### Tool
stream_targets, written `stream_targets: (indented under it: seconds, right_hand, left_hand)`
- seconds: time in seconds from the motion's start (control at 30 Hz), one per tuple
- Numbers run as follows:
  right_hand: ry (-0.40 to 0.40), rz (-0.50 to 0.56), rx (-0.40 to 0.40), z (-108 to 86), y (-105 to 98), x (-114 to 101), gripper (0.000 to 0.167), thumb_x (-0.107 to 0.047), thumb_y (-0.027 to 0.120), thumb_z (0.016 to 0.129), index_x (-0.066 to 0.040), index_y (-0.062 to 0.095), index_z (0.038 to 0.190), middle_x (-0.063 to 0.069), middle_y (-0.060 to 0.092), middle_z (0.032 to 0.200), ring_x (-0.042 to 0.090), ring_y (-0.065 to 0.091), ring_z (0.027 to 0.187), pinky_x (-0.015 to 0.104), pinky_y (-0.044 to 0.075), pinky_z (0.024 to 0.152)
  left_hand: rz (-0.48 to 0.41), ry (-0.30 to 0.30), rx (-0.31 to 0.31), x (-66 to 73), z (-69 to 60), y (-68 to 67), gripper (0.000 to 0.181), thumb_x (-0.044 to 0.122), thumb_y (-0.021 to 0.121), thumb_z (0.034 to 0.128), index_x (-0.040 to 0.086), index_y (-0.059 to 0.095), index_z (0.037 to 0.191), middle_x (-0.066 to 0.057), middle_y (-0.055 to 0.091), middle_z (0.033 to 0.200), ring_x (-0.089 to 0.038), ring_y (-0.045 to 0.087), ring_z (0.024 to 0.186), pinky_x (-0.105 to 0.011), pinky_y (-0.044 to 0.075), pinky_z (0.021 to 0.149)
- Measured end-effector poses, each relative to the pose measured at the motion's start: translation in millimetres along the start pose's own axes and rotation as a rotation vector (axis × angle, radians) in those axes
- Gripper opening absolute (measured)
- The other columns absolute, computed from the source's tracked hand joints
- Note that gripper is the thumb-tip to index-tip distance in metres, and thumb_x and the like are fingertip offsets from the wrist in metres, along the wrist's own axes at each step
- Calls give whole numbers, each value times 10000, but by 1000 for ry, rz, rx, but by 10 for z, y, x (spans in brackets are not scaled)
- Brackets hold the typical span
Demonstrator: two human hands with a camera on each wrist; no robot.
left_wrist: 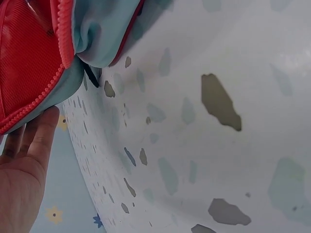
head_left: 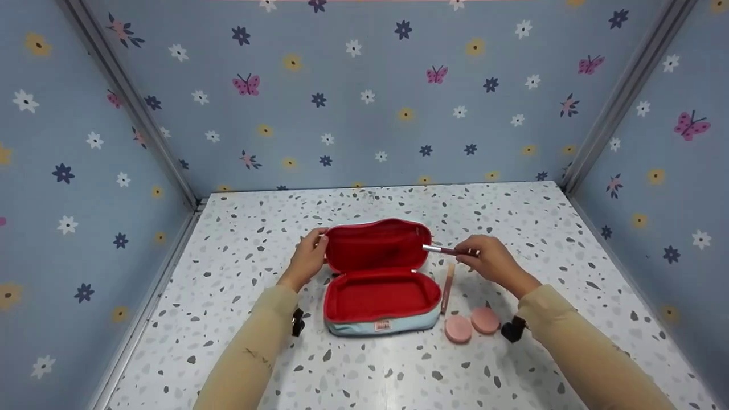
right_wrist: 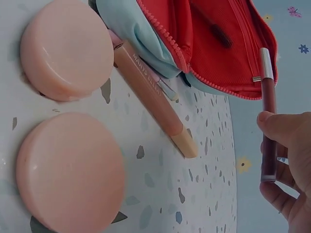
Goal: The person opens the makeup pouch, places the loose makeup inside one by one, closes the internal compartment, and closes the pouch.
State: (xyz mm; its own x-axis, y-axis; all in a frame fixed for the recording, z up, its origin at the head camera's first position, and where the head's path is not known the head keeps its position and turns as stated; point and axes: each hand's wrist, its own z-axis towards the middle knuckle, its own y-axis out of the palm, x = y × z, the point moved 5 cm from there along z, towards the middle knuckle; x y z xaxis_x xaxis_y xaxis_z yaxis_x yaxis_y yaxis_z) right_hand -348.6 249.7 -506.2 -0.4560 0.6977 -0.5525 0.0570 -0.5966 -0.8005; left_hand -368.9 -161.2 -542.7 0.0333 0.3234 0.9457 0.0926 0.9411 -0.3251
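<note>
A light blue pouch (head_left: 383, 327) with red lining lies unzipped, its lid (head_left: 364, 247) raised. My left hand (head_left: 307, 256) holds the lid's left edge; in the left wrist view its fingers (left_wrist: 41, 138) lie against the outside. My right hand (head_left: 490, 259) pinches a dark red lip gloss tube (right_wrist: 269, 102) with a silver cap, just right of the lid. Behind the lid's mesh shows a slim dark item (right_wrist: 221, 36), its kind unclear. Beside the pouch lies a peach lip gloss tube (right_wrist: 150, 92) with a beige cap. A pale-tipped stick (right_wrist: 168, 91) is partly hidden behind it.
Two round pink compacts (head_left: 458, 329) (head_left: 485, 320) lie near the pouch's front right corner. The speckled white tabletop (head_left: 256, 228) is bounded by flowered blue panels (head_left: 364, 114) at the back and both sides.
</note>
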Motion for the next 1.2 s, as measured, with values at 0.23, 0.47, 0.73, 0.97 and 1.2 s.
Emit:
stream_targets:
  seconds: [0.23,0.47,0.73,0.97,1.2]
  right_hand:
    - [-12,-29,5,76,-30,-97,118,-43,793,978,-49,840,1086,97,784,978,219,690,859,356,576,751]
    - [-23,-39,26,168,-27,-224,108,-34,779,983,-26,830,1078,112,780,977,261,698,898,448,592,816]
    - [-26,-77,14,266,-14,-327,123,-39,763,992,-32,827,1097,125,769,994,293,696,925,499,606,840]
    - [-88,-131,33,350,38,-445,112,-54,776,991,-46,830,1089,124,767,971,307,684,912,525,605,842]
    - [-122,-151,36,440,121,-567,138,-44,753,1002,-43,836,1112,138,782,1008,333,702,958,541,615,883]
  left_hand:
    - [22,7,12,23,12,9,428,208,396,1189,34,523,1559,-239,682,1385,-343,703,1237,-449,651,954]
    - [36,11,14,8,-4,-8,426,195,400,1185,34,523,1560,-246,676,1414,-353,698,1252,-453,652,952]
    - [49,11,15,50,0,18,424,196,401,1188,33,521,1560,-242,671,1423,-353,698,1263,-466,651,967]
    - [34,22,20,55,-4,41,417,166,402,1185,4,516,1552,-257,689,1358,-359,714,1219,-465,654,957]
    - [60,5,33,58,-12,11,408,181,407,1184,29,534,1540,-235,689,1376,-340,711,1235,-454,654,961]
